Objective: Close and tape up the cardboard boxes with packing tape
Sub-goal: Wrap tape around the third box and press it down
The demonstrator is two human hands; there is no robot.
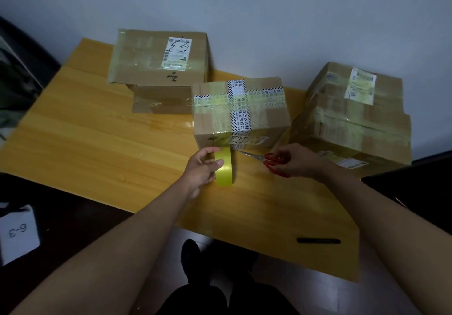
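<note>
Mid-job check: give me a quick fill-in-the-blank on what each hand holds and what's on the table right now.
1. The left hand grips a roll of ____ tape.
2. The right hand holds scissors with ____ handles.
3. The scissor blades point toward the ____ of the three boxes.
4. Near the table's front edge lies a black ____.

Missing words: yellow; red; middle; pen

A single wide-angle camera sits on the person's head, looking forward and steeply down over the bench point(97, 138) toward the wall, close above both outstretched forearms and the floor beneath.
</note>
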